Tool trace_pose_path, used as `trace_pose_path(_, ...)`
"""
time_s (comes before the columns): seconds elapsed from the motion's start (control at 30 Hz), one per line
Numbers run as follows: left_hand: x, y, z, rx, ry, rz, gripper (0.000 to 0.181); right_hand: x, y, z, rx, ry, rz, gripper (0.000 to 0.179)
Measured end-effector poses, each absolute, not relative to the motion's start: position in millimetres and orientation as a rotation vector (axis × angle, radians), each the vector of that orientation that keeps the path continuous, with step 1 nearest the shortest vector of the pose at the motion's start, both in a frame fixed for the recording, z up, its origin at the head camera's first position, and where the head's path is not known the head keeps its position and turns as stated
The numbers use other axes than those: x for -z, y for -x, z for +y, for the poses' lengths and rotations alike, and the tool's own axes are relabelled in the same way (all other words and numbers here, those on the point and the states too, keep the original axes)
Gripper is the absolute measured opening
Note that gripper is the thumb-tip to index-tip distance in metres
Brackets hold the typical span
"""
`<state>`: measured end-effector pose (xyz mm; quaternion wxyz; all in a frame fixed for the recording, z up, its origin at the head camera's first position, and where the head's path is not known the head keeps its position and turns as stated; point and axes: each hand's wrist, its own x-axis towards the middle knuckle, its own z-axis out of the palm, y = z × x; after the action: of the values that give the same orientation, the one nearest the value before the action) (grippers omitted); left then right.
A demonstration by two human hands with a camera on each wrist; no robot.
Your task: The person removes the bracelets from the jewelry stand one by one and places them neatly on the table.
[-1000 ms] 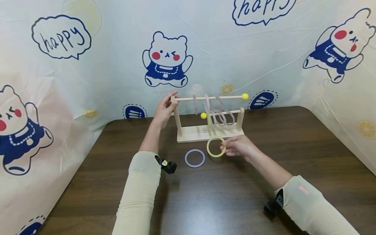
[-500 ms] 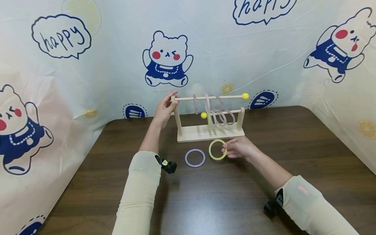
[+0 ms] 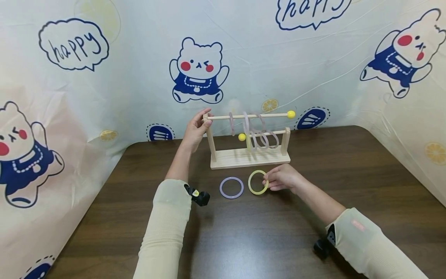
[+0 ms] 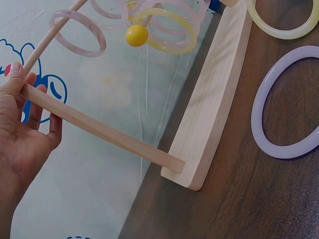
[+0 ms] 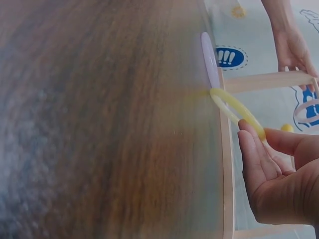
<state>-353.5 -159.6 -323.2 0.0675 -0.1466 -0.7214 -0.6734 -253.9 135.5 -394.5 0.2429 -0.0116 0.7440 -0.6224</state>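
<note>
A wooden stand with two rods stands toward the back of the table. My left hand grips the top of its left post, thumb in front and fingers behind. My right hand pinches a yellow ring by its right side, just in front of the stand's base. In the right wrist view the yellow ring is tilted between thumb and fingertips. A purple ring lies flat on the table to the left of it. Several pale rings and a yellow one hang on the rods.
The upper rod ends in a yellow ball at right, the lower rod in a yellow ball at left. A patterned cloth rises behind the brown wooden table.
My right hand has brought the yellow ring down and toward me, away from the stand's base, to beside the purple ring. My left hand stays on the post.
</note>
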Motion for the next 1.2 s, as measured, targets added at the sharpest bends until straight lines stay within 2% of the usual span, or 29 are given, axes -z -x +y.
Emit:
trace_pose_path(0.4,323.1,354.3,-159.7,2.04,0.444,-2.176,0.046,394.3,254.6,131.3,1.437,0.145,2.376,0.021)
trace_pose_path(1.2,323.4,354.2,-159.6,2.033,0.416,-2.186,0.047,396.9,253.6,130.5,1.347,0.133,2.405,0.019)
